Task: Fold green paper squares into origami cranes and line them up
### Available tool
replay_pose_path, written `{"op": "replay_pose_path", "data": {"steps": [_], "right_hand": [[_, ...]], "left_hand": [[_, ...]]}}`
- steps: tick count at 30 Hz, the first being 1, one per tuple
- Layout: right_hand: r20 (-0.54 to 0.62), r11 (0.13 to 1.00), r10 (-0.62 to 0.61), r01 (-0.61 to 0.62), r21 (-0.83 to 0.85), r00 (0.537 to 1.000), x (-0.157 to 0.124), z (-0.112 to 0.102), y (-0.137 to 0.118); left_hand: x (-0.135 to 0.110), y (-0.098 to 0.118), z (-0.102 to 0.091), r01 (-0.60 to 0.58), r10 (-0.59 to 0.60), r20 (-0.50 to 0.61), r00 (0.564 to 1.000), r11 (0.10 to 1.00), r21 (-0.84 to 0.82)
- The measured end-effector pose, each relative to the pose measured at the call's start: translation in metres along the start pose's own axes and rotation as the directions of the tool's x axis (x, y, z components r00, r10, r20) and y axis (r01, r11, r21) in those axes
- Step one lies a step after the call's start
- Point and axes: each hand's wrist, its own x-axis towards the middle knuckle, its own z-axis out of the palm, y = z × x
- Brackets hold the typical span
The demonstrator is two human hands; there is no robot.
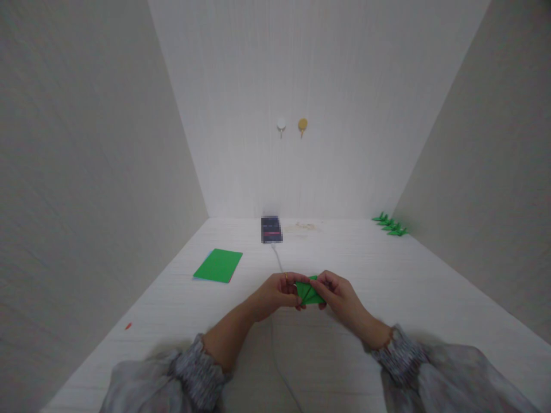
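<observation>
A small piece of folded green paper (310,293) is held up between my two hands, with crease lines and overlapping flaps on its face. My left hand (279,295) grips its left side, index finger along the top edge and thumb near the lower corner. A ring shows on one finger of that hand. On the right side, my right hand (340,295) pinches the same paper, the thumb pressing on its front near the upper middle. Fingers behind the paper are partly hidden.
Left of my hands lies a stack of square green paper (218,265). A dark phone-like device (271,229) with a white cable (278,350) sits near the back wall. Several folded green paper figures (391,224) stand back right. A small red piece (128,326) lies left. Two hooks (302,124) are on the wall.
</observation>
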Motion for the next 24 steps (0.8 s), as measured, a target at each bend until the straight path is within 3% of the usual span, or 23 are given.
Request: {"op": "replay_pose_path", "data": {"steps": [24], "right_hand": [[-0.014,1.0,0.005,-0.005,0.016,1.0,-0.0009,0.001,-0.0009]], "left_hand": [[0.0004,0.0023,0.0044,-0.005,0.008,-0.039,0.999,0.998,0.057]]}}
